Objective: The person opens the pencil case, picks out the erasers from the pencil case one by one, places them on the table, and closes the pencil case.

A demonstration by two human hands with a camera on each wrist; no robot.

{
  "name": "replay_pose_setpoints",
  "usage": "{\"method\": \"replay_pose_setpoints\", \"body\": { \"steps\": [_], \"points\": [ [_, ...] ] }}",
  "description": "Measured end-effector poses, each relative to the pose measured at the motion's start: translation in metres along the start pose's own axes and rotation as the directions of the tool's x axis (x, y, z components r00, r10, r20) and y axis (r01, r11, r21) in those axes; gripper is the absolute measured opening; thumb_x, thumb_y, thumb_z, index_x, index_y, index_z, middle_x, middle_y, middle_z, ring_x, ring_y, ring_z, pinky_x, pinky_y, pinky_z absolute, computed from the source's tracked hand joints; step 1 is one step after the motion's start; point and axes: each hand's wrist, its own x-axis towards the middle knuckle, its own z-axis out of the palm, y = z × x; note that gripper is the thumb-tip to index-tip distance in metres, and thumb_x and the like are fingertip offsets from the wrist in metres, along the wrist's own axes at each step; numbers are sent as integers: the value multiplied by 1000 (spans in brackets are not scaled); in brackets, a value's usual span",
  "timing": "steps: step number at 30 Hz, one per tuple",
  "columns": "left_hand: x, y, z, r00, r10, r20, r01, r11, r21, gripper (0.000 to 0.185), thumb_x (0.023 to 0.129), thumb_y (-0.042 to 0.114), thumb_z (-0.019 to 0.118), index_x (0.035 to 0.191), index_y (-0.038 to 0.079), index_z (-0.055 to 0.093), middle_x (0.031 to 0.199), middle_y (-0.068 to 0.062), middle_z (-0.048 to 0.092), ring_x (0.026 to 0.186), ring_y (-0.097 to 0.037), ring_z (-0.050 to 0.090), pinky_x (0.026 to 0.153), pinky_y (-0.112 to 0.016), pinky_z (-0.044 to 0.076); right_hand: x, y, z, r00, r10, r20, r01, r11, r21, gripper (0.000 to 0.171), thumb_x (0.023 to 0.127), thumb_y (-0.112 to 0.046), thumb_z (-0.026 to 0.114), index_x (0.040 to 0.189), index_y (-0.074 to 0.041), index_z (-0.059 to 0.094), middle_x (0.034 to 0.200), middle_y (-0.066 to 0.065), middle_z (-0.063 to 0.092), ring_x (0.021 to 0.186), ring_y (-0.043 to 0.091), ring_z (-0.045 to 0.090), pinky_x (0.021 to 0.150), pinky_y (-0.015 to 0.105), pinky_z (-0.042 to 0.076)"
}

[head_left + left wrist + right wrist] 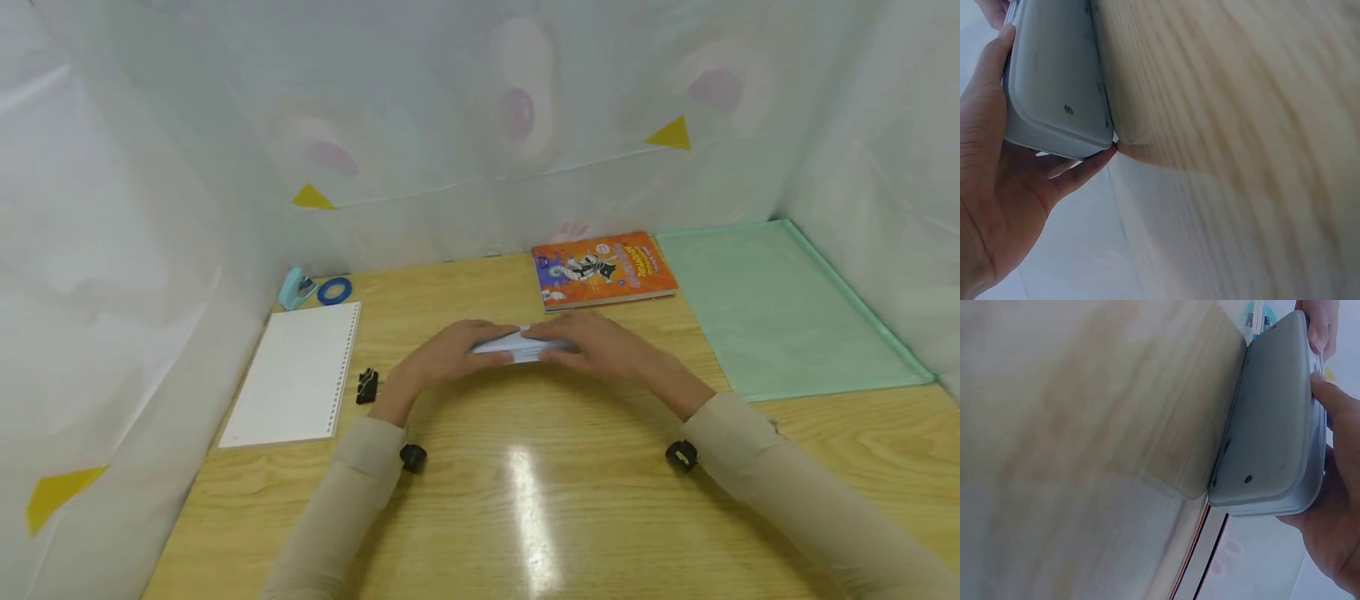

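Observation:
A grey pencil case (525,343) with rounded corners is gripped at its two ends, in the middle of the table. My left hand (452,350) holds its left end, thumb on the near side. At the right end my right hand (596,346) grips it the same way. In the left wrist view the broad scuffed face of the case (1060,81) is tilted up, with one long edge at or close to the wood. The right wrist view shows this face of the case (1263,419) too, with a small dark chip. Its far side is hidden.
An orange book (603,271) lies behind the hands, beside a green glass-like mat (795,308). On the left are a white ring-holed notepad (292,375), a black binder clip (367,386), a blue tape ring (334,291) and a light-blue tape dispenser (297,288). Plastic sheeting walls the table.

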Motion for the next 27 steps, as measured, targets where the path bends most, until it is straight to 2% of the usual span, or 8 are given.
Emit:
{"method": "replay_pose_setpoints", "body": {
  "steps": [6,12,19,27],
  "points": [
    [3,0,-2,1000,28,0,-28,999,-20,65,102,62,54,157,27,48,153,3,54,140,-19,51,117,-41,37,4,5,-1,998,-67,-12,67,997,-37,40,104,-26,66,141,-12,66,127,9,73,111,28,69,96,47,53],
    [1,1,-2,1000,19,-2,-19,1000,-1,63,103,58,56,157,27,48,151,-1,57,138,-22,52,115,-44,38,4,-1,-5,995,-97,16,98,991,-90,39,105,-21,64,143,-11,64,126,11,73,115,34,69,98,51,52],
    [1,2,-2,1000,9,-18,-9,1000,4,63,102,59,55,156,26,49,150,-5,57,139,-25,51,115,-46,39,7,-6,-7,990,-127,63,139,961,-241,38,105,-15,62,142,-4,60,126,17,71,109,39,70,93,52,55],
    [2,2,-2,1000,12,-13,-12,1000,2,64,102,60,55,156,27,49,150,-5,57,138,-24,52,114,-46,40,4,-9,-5,988,-129,83,149,936,-319,40,106,-15,60,144,-2,56,130,19,69,106,39,71,93,56,54]
  ]
}}
